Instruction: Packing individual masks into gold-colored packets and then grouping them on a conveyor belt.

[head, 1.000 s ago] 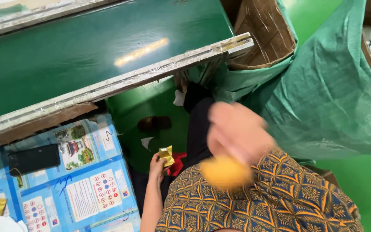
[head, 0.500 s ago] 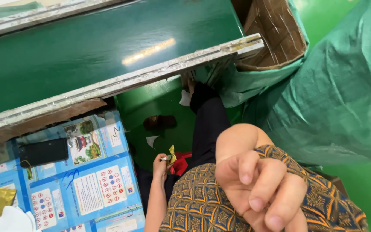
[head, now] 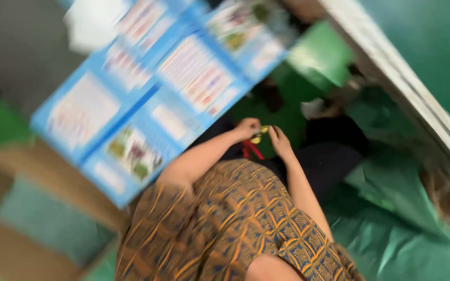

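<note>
The view is blurred and tilted. My left hand (head: 246, 128) and my right hand (head: 279, 142) meet over my lap, just beyond my orange and blue patterned garment (head: 235, 218). Between their fingertips is a small yellow-gold piece (head: 260, 135), pinched from both sides. A red strip (head: 249, 150) hangs just under it, against my dark trousers (head: 329, 151). Blur hides the piece's exact shape.
A blue printed cardboard box (head: 147, 104) lies flat at upper left, with a white bundle (head: 87, 26) at its far end. A green table with a pale edge (head: 417, 104) runs down the right. Green plastic sheeting (head: 391, 229) is at lower right, brown cardboard (head: 22, 250) at lower left.
My right hand has dropped from close to the camera down to my lap and joined the left hand on the yellow piece. The view has swung round and blurred.
</note>
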